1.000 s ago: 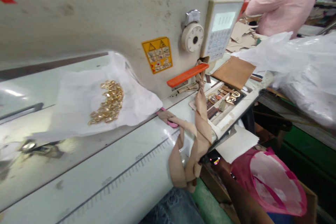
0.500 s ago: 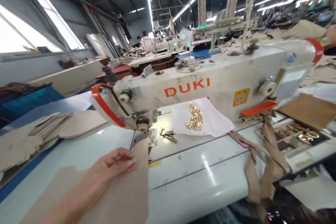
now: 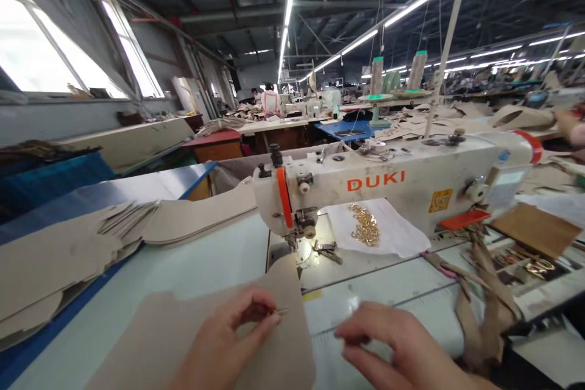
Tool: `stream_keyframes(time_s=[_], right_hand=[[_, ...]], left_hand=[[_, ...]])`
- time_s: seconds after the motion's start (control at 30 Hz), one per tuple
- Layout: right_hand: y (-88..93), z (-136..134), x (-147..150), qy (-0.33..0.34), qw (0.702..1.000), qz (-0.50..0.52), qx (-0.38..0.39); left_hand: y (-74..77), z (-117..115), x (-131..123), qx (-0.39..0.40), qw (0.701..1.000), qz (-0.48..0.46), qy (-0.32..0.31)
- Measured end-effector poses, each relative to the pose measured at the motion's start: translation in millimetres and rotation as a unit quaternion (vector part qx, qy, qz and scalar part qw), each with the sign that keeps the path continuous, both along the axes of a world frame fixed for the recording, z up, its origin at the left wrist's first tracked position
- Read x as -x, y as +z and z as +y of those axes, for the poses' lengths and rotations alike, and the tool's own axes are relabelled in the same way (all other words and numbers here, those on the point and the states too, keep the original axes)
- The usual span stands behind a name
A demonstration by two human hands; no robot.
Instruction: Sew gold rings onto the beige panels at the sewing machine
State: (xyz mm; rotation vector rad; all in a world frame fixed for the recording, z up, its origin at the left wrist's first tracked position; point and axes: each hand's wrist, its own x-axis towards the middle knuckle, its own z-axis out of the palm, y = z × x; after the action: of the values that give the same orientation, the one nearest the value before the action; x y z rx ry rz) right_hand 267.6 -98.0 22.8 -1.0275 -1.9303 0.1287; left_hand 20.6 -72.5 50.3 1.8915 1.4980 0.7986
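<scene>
A beige leather panel (image 3: 183, 329) lies on the pale table (image 3: 219, 256), its far corner under the needle of the white DUKI sewing machine (image 3: 388, 186). My left hand (image 3: 228, 341) rests on the panel, thumb and forefinger pinched on a small thin object I cannot make out. My right hand (image 3: 393, 347) hovers just right of the panel over the table's ruler strip, fingers curled together and pointing left, nothing visible in them.
Gold metal buckles (image 3: 364, 225) lie on a white sheet (image 3: 393, 234) under the machine arm. Stacked beige panels (image 3: 68, 250) fill the left side. Beige straps (image 3: 484, 292) hang over the right edge beside a tray of hardware (image 3: 534, 265). Other workstations stretch behind.
The view has swung left and up from the machine's right end to the needle area. My left hand now pinches something on the panel, and my right hand has come into view.
</scene>
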Motion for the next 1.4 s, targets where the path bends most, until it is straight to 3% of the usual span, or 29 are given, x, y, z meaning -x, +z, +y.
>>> stream_keyframes(time_s=[0.1,0.2,0.5,0.67,0.83,1.03,1.4], right_hand=[[10.2,40,41,0.164,0.968,0.038,0.184],[10.4,57,68,0.199,0.94,0.083,0.263],[3.3,67,71,0.236,0.939,0.1,0.231],[0.0,76,69,0.223,0.954,0.077,0.185],[-6.1,81,68,0.192,0.954,0.079,0.215],[-12.7,83,67,0.18,0.95,0.113,0.229],[-14.4,81,65,0.165,0.941,0.142,0.261]], left_hand=[[4.6,-6,0,-0.028,1.0,-0.002,-0.011],[7.1,-7,4,-0.039,0.999,-0.005,-0.002],[-3.6,2,8,-0.073,0.997,-0.01,0.033],[-10.1,14,7,-0.026,0.998,-0.053,0.035],[-11.3,24,5,0.048,0.999,-0.024,0.005],[-6.5,29,-1,-0.002,1.0,0.024,-0.015],[-17.2,27,1,-0.018,0.999,0.021,-0.022]])
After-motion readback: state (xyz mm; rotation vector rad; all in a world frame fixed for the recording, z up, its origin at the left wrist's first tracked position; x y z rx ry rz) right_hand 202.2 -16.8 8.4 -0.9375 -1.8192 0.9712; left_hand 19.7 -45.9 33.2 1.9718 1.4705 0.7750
